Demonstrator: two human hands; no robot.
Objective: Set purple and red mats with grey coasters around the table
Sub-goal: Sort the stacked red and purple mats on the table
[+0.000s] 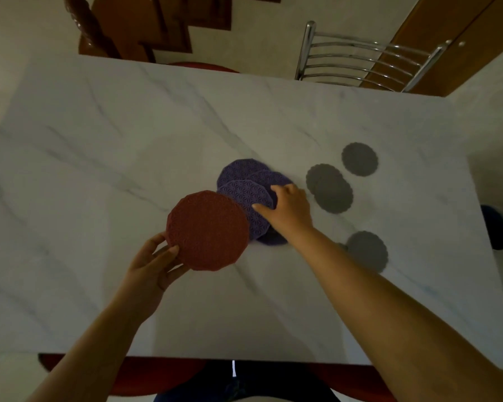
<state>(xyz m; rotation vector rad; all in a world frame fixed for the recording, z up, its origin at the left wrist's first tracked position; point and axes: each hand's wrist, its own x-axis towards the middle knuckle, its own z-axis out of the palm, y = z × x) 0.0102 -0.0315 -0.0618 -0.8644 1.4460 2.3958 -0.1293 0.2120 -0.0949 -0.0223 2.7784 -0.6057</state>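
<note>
My left hand (154, 264) grips the near-left edge of a round red mat (208, 230), held just over the white marble table (128, 140). Behind it lies a fanned pile of purple mats (241, 177). My right hand (291, 207) rests on that pile, fingers pinching the top purple mat (246, 195) at its right edge. Grey coasters lie to the right: one far (359, 159), an overlapping pair in the middle (328, 188), and one nearer (366, 250) beside my right forearm.
A chrome-backed chair (363, 59) stands at the table's far right edge, and a red seat (204, 66) shows at the far middle. A dark round object (495, 227) sits past the right edge. Wooden stairs (157, 27) rise beyond.
</note>
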